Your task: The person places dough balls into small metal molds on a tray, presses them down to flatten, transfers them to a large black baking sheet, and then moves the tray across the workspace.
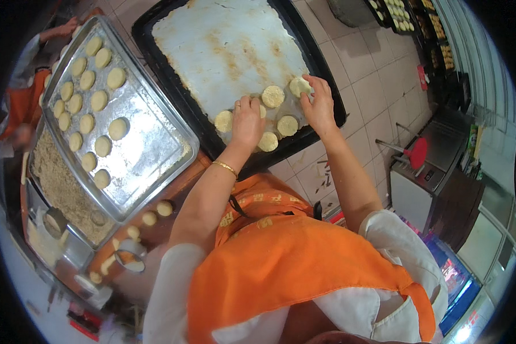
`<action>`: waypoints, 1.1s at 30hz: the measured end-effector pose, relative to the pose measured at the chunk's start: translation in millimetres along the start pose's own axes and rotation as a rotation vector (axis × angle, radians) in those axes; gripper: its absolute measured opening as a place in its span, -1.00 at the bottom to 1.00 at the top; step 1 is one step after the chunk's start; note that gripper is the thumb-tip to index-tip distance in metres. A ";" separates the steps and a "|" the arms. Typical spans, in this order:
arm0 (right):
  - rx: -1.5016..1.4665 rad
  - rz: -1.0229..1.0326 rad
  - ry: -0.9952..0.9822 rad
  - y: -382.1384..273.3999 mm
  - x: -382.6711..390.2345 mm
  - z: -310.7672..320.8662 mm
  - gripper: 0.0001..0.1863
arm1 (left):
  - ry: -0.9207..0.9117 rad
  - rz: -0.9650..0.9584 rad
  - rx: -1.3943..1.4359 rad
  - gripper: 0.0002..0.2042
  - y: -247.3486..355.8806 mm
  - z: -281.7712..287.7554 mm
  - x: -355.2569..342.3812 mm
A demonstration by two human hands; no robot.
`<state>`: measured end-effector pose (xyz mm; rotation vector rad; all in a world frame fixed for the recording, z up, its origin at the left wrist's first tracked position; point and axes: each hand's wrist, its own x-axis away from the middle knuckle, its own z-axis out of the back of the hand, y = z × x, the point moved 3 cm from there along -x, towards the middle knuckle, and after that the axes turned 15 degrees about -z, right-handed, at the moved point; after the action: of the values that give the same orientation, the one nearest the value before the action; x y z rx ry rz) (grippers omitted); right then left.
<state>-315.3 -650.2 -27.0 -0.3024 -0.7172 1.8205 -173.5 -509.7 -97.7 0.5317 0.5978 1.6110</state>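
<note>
My left hand (246,121) rests palm down on a round pale dough cake at the near edge of a black baking tray (172,86) lined with stained white paper (229,49). My right hand (317,103) presses its fingertips on another dough round (298,86) further right. Several more crumb-coated rounds lie between and around the hands, among them one (273,96) in the middle, one (287,125) nearer me and one (223,121) at the left. I wear an orange apron and a gold bracelet on the left wrist.
To the left a silver metal tray (149,143) holds several dough rounds in rows. A container of crumbs (63,189) lies beside it, with a metal ring cutter (54,221). Another person's hand (63,28) reaches in at the top left. Racks of baked goods (418,23) stand at the top right above a tiled floor.
</note>
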 end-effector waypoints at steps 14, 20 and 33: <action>-0.170 0.373 -0.378 -191.1 58.4 -121.6 -0.55 | 0.588 0.175 -0.186 -0.42 -75.4 168.8 140.5; 0.061 0.712 -0.519 -324.3 91.7 -249.8 -0.31 | 0.467 0.394 -0.537 -0.35 -205.3 240.9 230.4; 0.183 0.785 -0.328 -294.6 126.3 -288.6 -0.42 | 0.511 0.374 -0.340 -0.51 -194.8 218.5 249.7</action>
<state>16.9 -376.8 -57.6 -0.1718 -0.6970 2.7097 85.0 -227.3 -59.2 -0.0370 0.5997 2.1769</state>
